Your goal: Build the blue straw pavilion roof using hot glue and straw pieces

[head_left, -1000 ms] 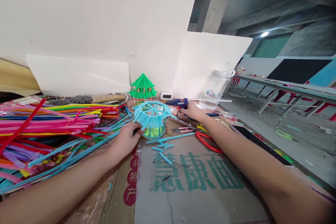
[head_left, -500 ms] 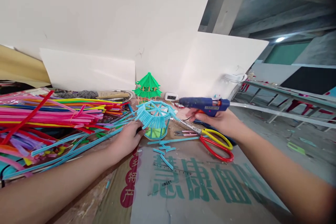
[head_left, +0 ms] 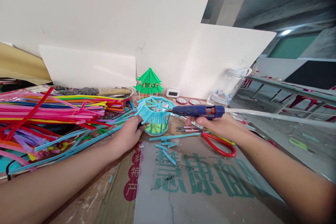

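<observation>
My right hand (head_left: 220, 124) is wrapped around the handle of a blue hot glue gun (head_left: 198, 111). A long translucent glue stick (head_left: 265, 114) runs out of its back. The gun's nozzle points left at the right side of a light blue pipe-cleaner pavilion model (head_left: 155, 112); whether it touches cannot be told. This model has a sloped roof, an open spoked top and a green floor. At its left edge is my left hand (head_left: 130, 132), fingers closed, with a small dark thing between thumb and forefinger that I cannot make out.
Colourful pipe cleaners (head_left: 52, 112) are heaped at left. Behind the model stand a green pagoda model (head_left: 149, 81) and a small digital timer (head_left: 172, 93). Red-handled scissors (head_left: 219, 145), snips (head_left: 187, 129) and cut blue pieces (head_left: 168, 143) lie nearby. A plastic jar (head_left: 228, 84) stands back right.
The glue gun has moved left and down, bringing its nozzle to the roof's right side. My left hand stays at the model's left edge. The view has shifted slightly.
</observation>
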{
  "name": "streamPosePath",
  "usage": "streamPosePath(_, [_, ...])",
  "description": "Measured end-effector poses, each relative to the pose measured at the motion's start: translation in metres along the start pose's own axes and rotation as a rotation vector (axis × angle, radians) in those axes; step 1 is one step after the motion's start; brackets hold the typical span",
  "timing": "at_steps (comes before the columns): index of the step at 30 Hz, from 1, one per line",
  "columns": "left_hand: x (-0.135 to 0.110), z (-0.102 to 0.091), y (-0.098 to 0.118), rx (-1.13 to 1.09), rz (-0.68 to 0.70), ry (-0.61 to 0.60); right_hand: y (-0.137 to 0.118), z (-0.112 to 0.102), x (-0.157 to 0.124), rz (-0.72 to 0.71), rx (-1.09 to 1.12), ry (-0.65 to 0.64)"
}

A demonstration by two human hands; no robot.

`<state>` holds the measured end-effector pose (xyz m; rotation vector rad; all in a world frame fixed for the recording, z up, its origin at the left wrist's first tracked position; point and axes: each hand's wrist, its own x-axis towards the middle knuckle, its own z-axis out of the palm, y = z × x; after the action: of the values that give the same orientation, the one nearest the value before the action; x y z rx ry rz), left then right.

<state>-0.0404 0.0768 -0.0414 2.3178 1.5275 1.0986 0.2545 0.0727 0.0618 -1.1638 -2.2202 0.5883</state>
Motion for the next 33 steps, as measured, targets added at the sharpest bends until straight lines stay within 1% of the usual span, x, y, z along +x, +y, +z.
streamPosePath(3, [0.0,0.0,0.0,0.012,-0.021,-0.005,-0.003,0.002,0.002,0.021,-0.052,0.001])
streamPosePath(9, [-0.001,0.0,0.001,-0.002,-0.012,0.0,-0.002,0.005,0.004,0.063,-0.107,-0.018])
streamPosePath(16, [0.0,-0.002,0.001,0.011,0.002,0.001,-0.005,0.008,0.003,0.002,-0.041,-0.043])
streamPosePath(23, [-0.001,0.0,0.002,0.053,-0.033,-0.003,-0.011,0.007,0.003,0.051,-0.083,-0.042])
streamPosePath(26, [-0.001,0.0,0.002,0.057,-0.031,-0.002,-0.013,0.008,0.002,0.09,-0.08,-0.021])
streamPosePath(29, [0.0,0.0,0.001,0.059,-0.038,-0.005,-0.014,0.009,0.002,0.113,-0.064,0.027])
streamPosePath(33, [0.001,0.0,0.001,0.069,-0.039,-0.009,-0.014,0.011,0.001,0.103,-0.093,0.094])
